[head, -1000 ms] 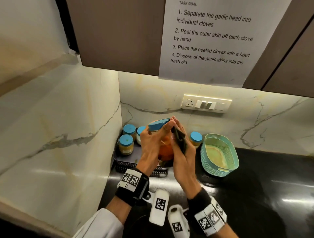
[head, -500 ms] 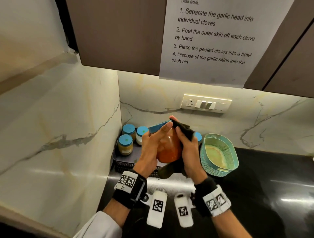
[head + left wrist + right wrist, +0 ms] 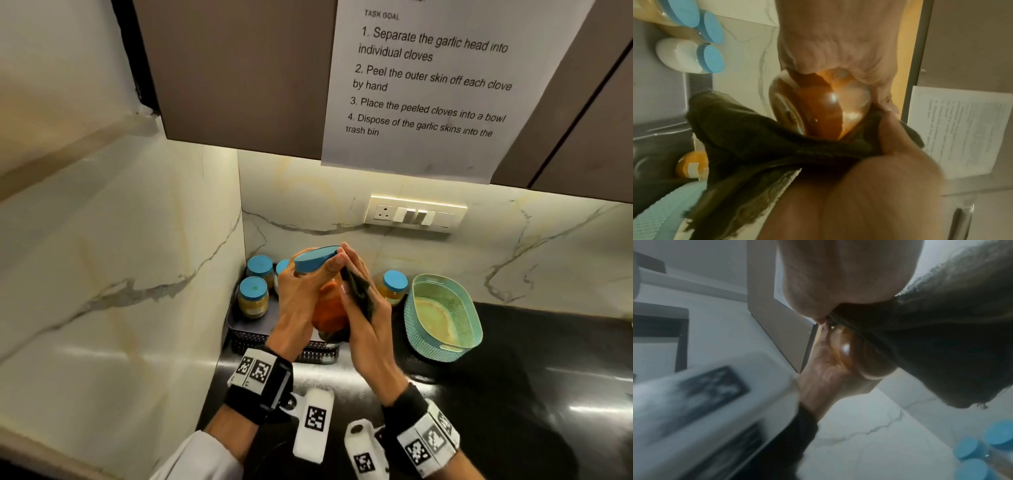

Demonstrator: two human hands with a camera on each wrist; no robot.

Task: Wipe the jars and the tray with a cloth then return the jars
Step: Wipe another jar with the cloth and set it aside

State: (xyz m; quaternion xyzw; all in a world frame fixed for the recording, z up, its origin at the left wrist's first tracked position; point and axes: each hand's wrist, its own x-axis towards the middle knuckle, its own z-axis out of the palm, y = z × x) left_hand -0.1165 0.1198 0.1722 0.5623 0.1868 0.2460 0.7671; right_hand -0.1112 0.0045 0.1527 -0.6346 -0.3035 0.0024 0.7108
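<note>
Marble walls meet in a corner behind the hands, with a dark glossy desk [image 3: 513, 394] below and a printed sheet [image 3: 428, 78] taped to the cabinet above. Raised between the two hands is the orange-filled jar [image 3: 329, 308], its blue lid [image 3: 317, 257] tipped up and toward the left, so its long axis leans rather than standing upright. The left hand [image 3: 301, 301] grasps it from the left side, fingers curled around the shoulder just under the lid. The right hand [image 3: 366, 318] lies against the jar's right side with fingers nearly straight, pressing the dark cloth [image 3: 356, 291] flat onto the glass; in the left wrist view the cloth's loose end hangs below the jar's base.

Just beyond and below the left hand sits the dark tray [image 3: 239, 329], holding three other blue-lidded jars [image 3: 253, 296] in its far left part. A fourth blue-lidded jar [image 3: 394, 286] stands on the desk beyond the right hand, next to a teal basket [image 3: 445, 346].

Judging from this, the wiping of the orange jar is under way. The relation that matters is that the cloth meets only the jar's right side, while the left hand covers the opposite side; the jar would need turning about its leaning axis for the cloth to reach the rest. The tray lies nearer the left hand, which suits it for the return.
</note>
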